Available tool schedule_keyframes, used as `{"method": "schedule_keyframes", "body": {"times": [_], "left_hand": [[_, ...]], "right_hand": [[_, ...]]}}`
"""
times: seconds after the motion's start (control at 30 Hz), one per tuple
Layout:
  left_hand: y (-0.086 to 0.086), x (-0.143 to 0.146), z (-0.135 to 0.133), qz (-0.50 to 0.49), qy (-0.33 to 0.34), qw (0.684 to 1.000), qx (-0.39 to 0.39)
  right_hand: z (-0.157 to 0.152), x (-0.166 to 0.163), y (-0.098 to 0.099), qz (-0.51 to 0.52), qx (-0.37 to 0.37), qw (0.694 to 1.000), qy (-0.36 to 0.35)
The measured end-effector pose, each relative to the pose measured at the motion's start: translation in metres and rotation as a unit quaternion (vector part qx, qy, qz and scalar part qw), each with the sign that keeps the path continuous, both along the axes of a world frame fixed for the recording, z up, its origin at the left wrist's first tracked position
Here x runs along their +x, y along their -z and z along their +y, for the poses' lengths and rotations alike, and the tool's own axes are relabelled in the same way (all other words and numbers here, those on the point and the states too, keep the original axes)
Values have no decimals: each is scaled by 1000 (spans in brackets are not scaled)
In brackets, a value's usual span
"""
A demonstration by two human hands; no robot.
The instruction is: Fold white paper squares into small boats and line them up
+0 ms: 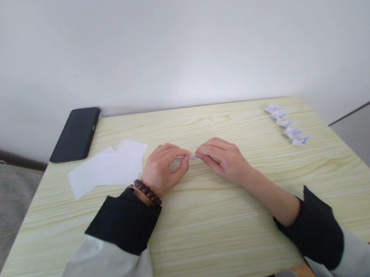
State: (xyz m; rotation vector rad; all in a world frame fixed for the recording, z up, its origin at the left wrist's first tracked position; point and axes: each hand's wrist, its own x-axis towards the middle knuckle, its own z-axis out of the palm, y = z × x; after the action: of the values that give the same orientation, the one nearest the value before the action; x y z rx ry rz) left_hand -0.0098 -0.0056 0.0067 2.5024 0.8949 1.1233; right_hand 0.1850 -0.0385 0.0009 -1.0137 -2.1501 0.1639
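Observation:
Between my two hands, over the middle of the table, is a small folded piece of white paper (192, 157). My left hand (166, 167), with a dark bead bracelet at the wrist, pinches one end of it between thumb and fingers. The other end sits in a pinch of my right hand (225, 158). Most of the paper is hidden behind the fingertips, so its exact shape does not show. Several flat white paper sheets (112, 166) lie overlapping just left of my left hand.
Several small folded paper boats (291, 132) stand in a row at the table's right rear. A black phone (74, 135) lies at the back left corner. The light wood-grain table (200, 234) meets a white wall (170, 42) behind.

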Motion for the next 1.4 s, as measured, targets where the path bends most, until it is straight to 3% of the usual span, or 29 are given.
{"method": "schedule_keyframes", "body": {"times": [0.23, 0.7, 0.97, 1.13, 1.4], "left_hand": [[4, -4, 3, -4, -40, 999, 27], [1, -7, 1, 28, 13, 999, -30], [6, 0, 4, 49, 31, 998, 28], [8, -4, 6, 72, 1, 997, 36], [8, -5, 7, 104, -4, 995, 1]], "right_hand": [[1, 4, 1, 18, 3, 1000, 16], [3, 4, 1, 45, -28, 998, 26], [0, -6, -1, 17, -19, 1000, 3], [1, 2, -4, -33, -62, 997, 21], [3, 9, -6, -43, -101, 994, -7]]}}
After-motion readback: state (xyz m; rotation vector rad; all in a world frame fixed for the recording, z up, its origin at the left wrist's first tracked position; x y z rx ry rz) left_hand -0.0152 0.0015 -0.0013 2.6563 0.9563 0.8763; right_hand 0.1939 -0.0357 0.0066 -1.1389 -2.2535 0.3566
